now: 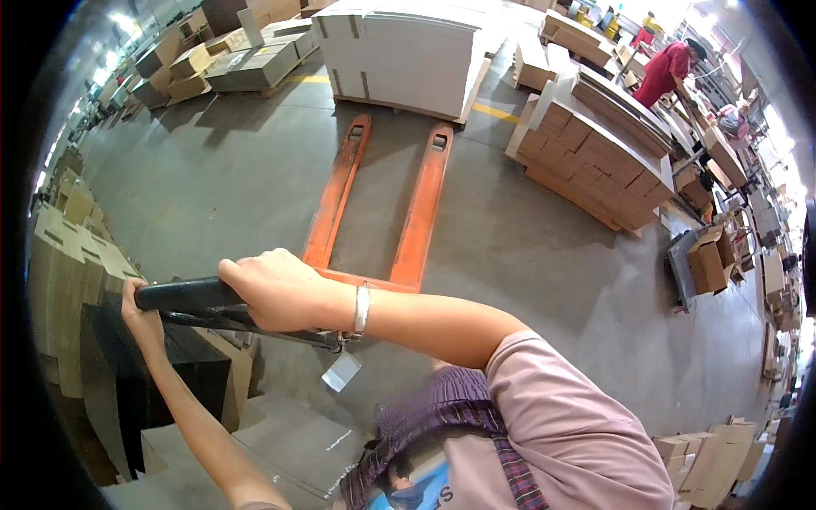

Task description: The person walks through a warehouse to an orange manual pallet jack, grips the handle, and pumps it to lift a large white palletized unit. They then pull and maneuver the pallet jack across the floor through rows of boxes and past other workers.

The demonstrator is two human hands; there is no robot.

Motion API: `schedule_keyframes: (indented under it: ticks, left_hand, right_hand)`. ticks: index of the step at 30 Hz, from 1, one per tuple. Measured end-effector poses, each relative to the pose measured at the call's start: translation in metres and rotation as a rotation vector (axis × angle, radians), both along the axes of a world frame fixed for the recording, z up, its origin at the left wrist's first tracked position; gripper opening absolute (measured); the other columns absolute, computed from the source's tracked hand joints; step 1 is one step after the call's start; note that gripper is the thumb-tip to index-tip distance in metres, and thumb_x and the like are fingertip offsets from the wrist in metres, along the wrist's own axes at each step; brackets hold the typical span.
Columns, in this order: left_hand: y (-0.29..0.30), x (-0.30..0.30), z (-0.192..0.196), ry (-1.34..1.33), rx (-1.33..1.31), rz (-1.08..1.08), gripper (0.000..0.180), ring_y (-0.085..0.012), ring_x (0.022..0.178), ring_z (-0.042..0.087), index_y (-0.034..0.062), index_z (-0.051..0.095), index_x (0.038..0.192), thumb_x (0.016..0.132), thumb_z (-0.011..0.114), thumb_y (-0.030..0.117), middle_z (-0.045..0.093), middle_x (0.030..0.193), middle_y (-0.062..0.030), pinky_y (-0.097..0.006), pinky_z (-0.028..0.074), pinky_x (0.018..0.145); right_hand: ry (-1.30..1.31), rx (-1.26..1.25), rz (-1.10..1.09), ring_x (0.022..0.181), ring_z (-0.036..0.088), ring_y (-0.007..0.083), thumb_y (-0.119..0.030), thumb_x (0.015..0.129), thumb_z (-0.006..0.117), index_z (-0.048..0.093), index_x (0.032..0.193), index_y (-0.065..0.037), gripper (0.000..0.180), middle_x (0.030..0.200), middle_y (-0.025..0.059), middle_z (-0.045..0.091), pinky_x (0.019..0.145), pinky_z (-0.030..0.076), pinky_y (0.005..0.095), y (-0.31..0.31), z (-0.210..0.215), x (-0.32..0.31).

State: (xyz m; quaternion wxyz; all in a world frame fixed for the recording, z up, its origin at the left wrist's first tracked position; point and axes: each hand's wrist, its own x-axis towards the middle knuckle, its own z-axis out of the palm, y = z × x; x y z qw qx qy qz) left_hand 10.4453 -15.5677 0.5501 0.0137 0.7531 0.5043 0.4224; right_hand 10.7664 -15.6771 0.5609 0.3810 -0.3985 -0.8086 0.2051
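Note:
Both my hands are on the black handle (189,295) of an orange pallet jack (422,212). My left hand (142,313) closes round the handle's left end, and my right hand (276,289) wraps over it farther right, a pale band at that wrist. The two forks stretch ahead over the grey floor. Their tips stop just short of a tall stack of white sheets (404,68) on a wooden pallet; I see no fork under it. A white tag (341,371) hangs below the handle.
Brown cardboard stacks (586,157) stand on a pallet to the right. Beyond them a person in red (665,72) bends over a work table. Flat boxes (268,64) lie at the far left. Close by on my left are a black box (174,374) and cardboard stacks (72,297).

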Motion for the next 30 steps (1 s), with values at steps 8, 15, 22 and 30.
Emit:
schedule_keyframes:
  ticks: [8,15,22,30]
  left_hand:
    - [0.109,0.035,0.003,0.045,0.042,-0.134,0.019,-0.0123,0.07,0.038,0.0048,0.044,0.081,0.078,0.051,-0.013,0.034,0.073,-0.0014,-0.024,0.036,0.065]
    - [0.165,0.084,0.01,0.025,0.105,-0.189,0.011,-0.0261,0.067,0.046,0.0032,0.049,0.081,0.078,0.051,-0.007,0.046,0.073,-0.0142,-0.033,0.043,0.067]
    - [0.249,0.138,0.008,0.117,0.176,-0.211,0.009,-0.0433,0.081,0.058,0.0055,0.051,0.085,0.082,0.054,-0.002,0.059,0.082,-0.0181,-0.046,0.046,0.068]
    - [0.346,0.198,0.017,0.144,0.176,-0.228,0.009,-0.043,0.084,0.059,0.0055,0.051,0.084,0.08,0.055,-0.002,0.06,0.083,-0.0186,-0.047,0.045,0.067]
  right_hand:
    - [-0.016,0.02,-0.145,0.079,0.063,0.0417,-0.004,0.069,0.062,0.054,0.093,0.0,0.026,0.078,0.0197,0.064,0.068,0.049,0.0503,0.075,0.003,0.022]
    - [-0.17,0.061,-0.409,0.072,0.064,0.0376,-0.008,0.07,0.065,0.057,0.096,-0.01,0.028,0.071,0.0139,0.063,0.063,0.049,0.0482,0.124,0.006,0.049]
    - [-0.287,0.21,-0.725,0.074,0.065,0.0378,-0.014,0.074,0.067,0.059,0.092,-0.013,0.02,0.073,0.0142,0.065,0.063,0.049,0.0492,0.19,-0.003,0.085]
    - [-0.302,0.283,-0.777,0.073,0.066,0.0376,-0.012,0.074,0.066,0.062,0.098,-0.014,0.024,0.073,0.0146,0.066,0.066,0.052,0.0469,0.283,0.001,0.141]
